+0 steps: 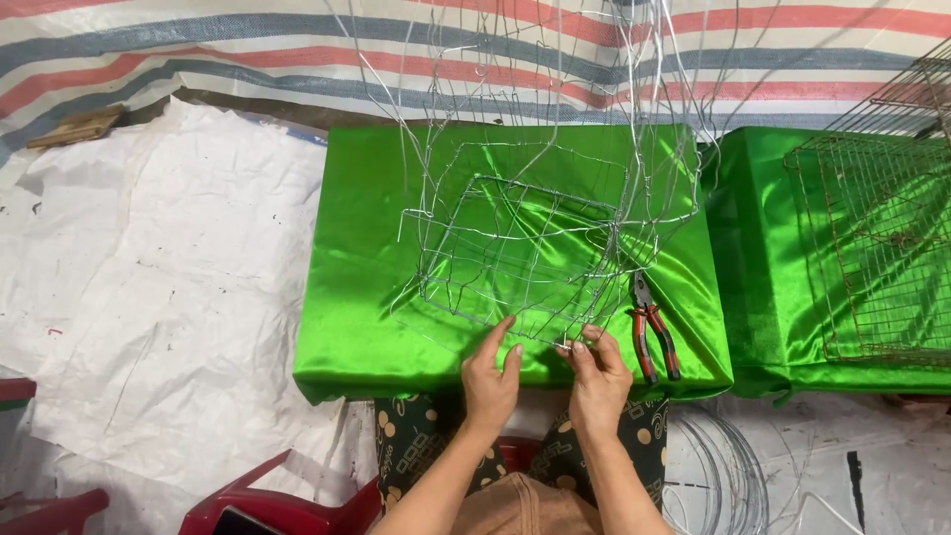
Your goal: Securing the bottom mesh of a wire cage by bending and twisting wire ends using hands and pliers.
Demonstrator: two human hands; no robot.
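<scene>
Pinching the near edge of the wire frame (535, 258), both the left hand (490, 381) and right hand (597, 376) are gripping thin strands. Frame is likely handling as light, springy, snag-prone; hold at joints.

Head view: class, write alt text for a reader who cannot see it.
Two bare hands, left hand and right hand, grip the near edge of a wire mesh basket on a green-covered table; red-handled pliers lie beside them.
</scene>
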